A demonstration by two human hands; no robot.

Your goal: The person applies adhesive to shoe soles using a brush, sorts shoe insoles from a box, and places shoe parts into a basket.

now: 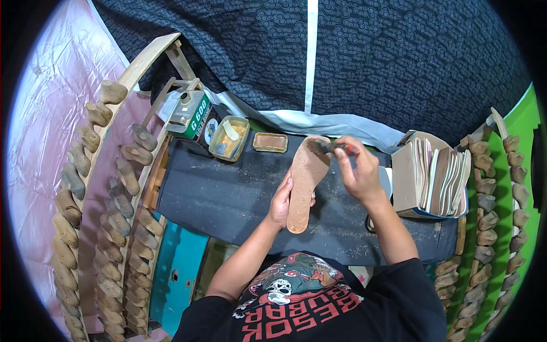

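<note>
My left hand (281, 202) grips a tan, sole-shaped insole (303, 191) by its edges near the narrower lower half, thumb on the near side and fingertips showing at the right edge. The insole is raised over the dark table, its wide end pointing away from me. In my right hand (360, 170) is a brush (323, 147) with a red-orange handle, its dark head against the wide end of the insole. The surface around the brush looks darker than the lower half. Whether it is wet I cannot tell.
Behind the insole stand a small brown-filled tray (270, 142), a tub of yellowish paste (229, 140) with a pale scraper, and a green-and-black metal can (191, 118). A box of upright sole sheets (428, 176) sits right. Racks of wooden shoe lasts (68, 208) flank the dark-covered table (194, 196).
</note>
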